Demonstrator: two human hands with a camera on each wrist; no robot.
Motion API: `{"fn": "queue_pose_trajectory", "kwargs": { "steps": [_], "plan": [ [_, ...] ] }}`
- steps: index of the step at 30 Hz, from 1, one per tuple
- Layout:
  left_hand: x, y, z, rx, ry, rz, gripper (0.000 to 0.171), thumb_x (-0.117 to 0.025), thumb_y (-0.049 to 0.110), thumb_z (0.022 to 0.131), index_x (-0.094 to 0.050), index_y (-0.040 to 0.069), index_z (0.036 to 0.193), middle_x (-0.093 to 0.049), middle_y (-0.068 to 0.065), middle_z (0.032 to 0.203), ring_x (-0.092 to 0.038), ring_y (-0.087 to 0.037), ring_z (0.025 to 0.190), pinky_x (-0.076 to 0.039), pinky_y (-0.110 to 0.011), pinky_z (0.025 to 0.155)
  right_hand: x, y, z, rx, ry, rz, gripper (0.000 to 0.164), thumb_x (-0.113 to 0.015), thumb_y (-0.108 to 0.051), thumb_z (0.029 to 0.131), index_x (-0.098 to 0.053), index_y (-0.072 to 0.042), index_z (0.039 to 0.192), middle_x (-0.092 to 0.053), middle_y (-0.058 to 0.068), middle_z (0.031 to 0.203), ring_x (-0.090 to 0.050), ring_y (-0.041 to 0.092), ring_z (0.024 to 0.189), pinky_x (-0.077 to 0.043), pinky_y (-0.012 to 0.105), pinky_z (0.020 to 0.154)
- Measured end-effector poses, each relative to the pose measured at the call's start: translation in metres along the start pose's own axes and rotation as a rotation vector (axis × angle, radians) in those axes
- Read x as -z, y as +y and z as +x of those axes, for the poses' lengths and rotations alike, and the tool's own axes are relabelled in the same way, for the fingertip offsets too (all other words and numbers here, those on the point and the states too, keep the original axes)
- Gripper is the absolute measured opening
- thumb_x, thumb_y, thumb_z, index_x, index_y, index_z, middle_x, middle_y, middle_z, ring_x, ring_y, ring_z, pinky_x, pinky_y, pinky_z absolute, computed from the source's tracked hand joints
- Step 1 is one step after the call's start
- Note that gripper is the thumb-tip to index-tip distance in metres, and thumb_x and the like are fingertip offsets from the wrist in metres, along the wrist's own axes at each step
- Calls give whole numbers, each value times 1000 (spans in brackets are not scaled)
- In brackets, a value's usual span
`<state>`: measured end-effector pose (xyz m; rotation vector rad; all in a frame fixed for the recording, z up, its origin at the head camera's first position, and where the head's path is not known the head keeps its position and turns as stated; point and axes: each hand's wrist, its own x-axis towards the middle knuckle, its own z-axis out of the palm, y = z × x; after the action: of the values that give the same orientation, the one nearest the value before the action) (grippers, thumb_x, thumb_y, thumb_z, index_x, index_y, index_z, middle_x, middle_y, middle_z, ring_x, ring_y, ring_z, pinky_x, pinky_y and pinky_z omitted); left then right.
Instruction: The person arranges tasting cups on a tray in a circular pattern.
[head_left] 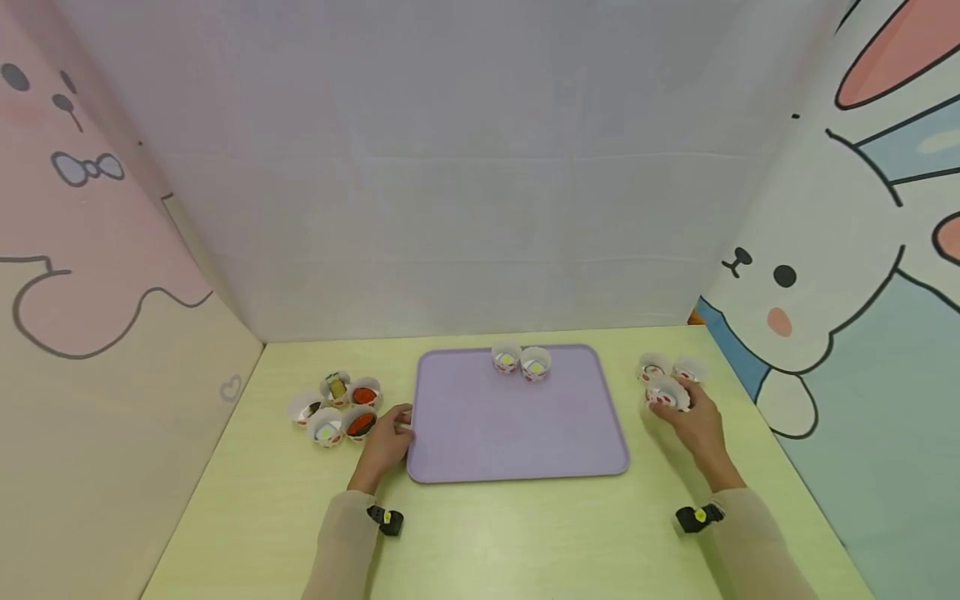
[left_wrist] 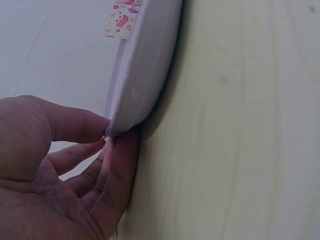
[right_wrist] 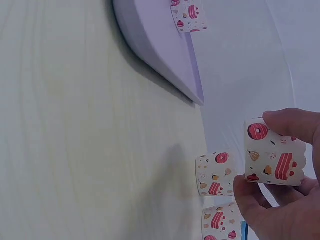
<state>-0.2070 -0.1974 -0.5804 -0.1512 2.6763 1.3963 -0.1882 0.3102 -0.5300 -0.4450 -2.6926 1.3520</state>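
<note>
My right hand holds a white paper baking cup printed with red cakes and donuts, thumb on one side and fingers on the other. The cup is raised off the table, in front of two similar paper cups on the right. My left hand pinches the left rim of the purple tray between thumb and fingers; the left wrist view shows this grip on the rim. Two paper cups, one of them the right-hand cup, stand side by side at the tray's far edge, each with something white and yellow inside.
Left of the tray stands a cluster of several paper cups, some holding red, dark or yellowish pieces. All this is on a pale yellow wooden table. A white curtain rises behind, with cartoon-printed panels on both sides.
</note>
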Motion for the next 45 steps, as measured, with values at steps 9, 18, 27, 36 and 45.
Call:
{"fn": "queue_pose_trajectory", "kwargs": {
  "steps": [9,18,27,36,45],
  "plan": [
    [1,2,-1,-6,1,1,50,-57,4,88,-54,6,138,-64,-15,119,-66,-28,101,-56,-37,77,7,-14,-2,33,-14,-5,77,-72,-32,88,-36,-2,149,-47,28,144,-49,37,124,-43,42,93],
    [0,0,-1,-6,4,1,49,-57,2,89,-54,5,137,-64,-16,119,-66,-27,101,-55,-36,76,8,-26,-2,91,-11,3,71,-72,-35,88,-43,-3,144,-53,24,137,-51,31,116,-42,13,70],
    [0,1,-2,-9,3,7,49,-57,3,88,-54,5,137,-64,-16,118,-66,-26,100,-55,-36,76,1,-35,3,139,-16,14,68,-73,-34,87,-45,-4,142,-55,23,133,-52,27,111,-44,11,68],
    [0,2,-1,-15,6,15,49,-57,3,87,-55,5,137,-65,-15,117,-66,-26,99,-55,-35,75,-7,-50,7,144,-54,44,69,-74,-30,87,-43,-3,144,-53,25,136,-53,35,116,-44,12,70],
    [1,2,-2,-12,4,14,48,-57,3,88,-55,5,137,-64,-16,119,-66,-27,99,-55,-36,76,-23,-59,11,163,-89,6,72,-74,-31,86,-42,-4,145,-54,26,136,-61,35,108,-48,22,73]
  ]
}}
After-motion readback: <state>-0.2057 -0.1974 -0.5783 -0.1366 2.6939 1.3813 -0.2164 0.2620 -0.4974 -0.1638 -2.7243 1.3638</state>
